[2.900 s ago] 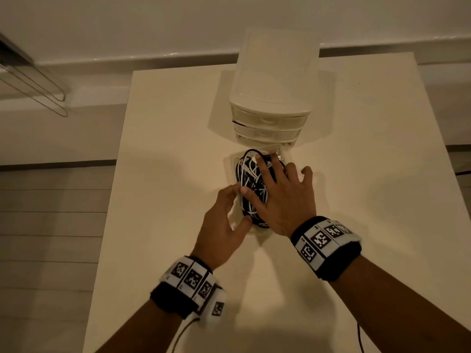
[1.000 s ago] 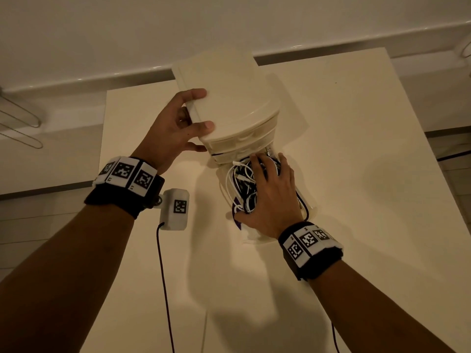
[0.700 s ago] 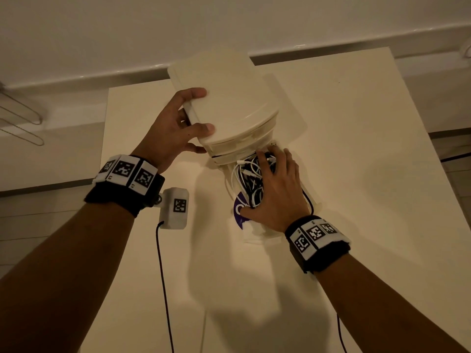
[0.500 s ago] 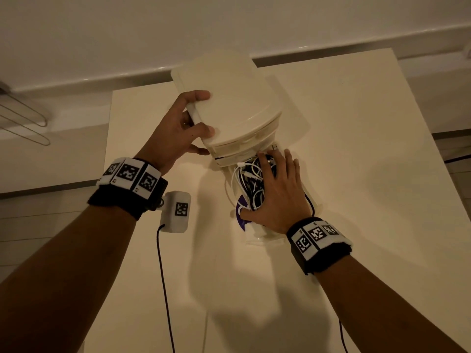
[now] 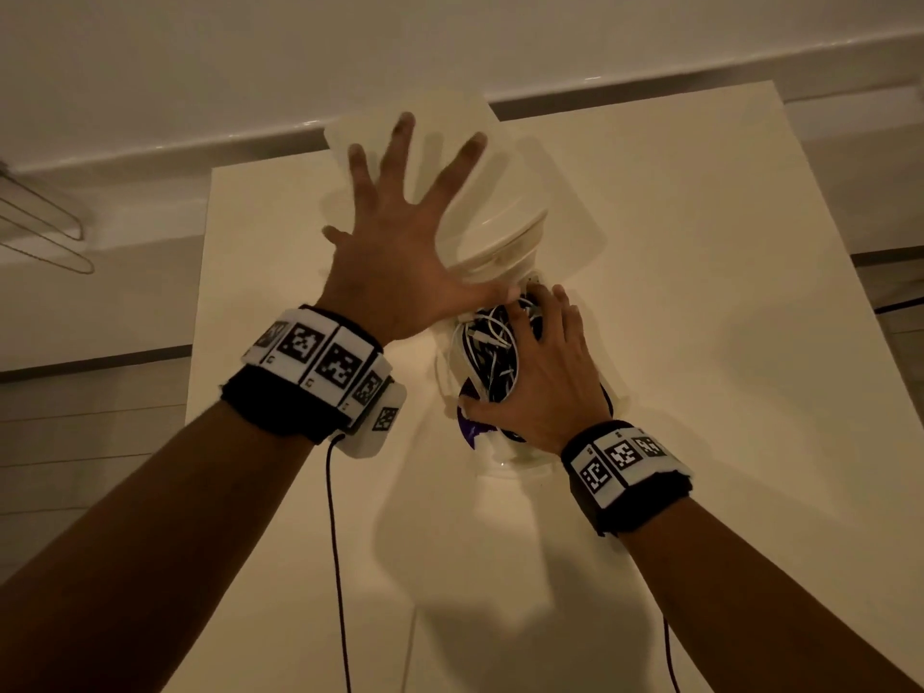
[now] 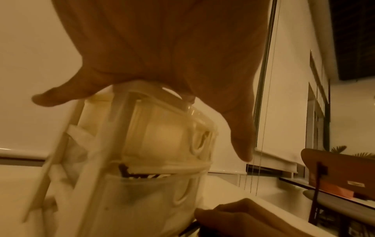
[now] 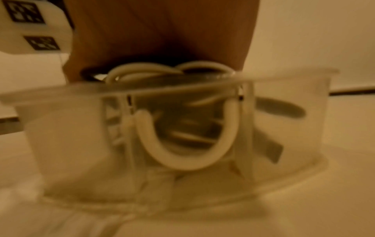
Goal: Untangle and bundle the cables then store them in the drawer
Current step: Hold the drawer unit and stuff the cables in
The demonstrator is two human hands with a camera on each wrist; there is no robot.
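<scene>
I read the left hand [image 5: 395, 252] as splayed wide, fingers straight, over the top of the drawer unit [image 5: 505, 212], gripping nothing. Right hand [image 5: 545, 372], at its 5 o'clock, lies flat with straight fingers pressing the cables [image 5: 487, 352]: a black-and-white tangle filling the pulled-out bottom drawer [image 7: 284, 128], on the table [image 5: 700, 342].

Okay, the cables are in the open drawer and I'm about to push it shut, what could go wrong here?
1. White and black cables bulge above the drawer rim under the right hand; loops may snag on closing.
2. The drawer unit looks tilted, and the left hand only hovers spread above it; it may tip or slide.
3. Right fingers near the opening could get pinched.
</scene>
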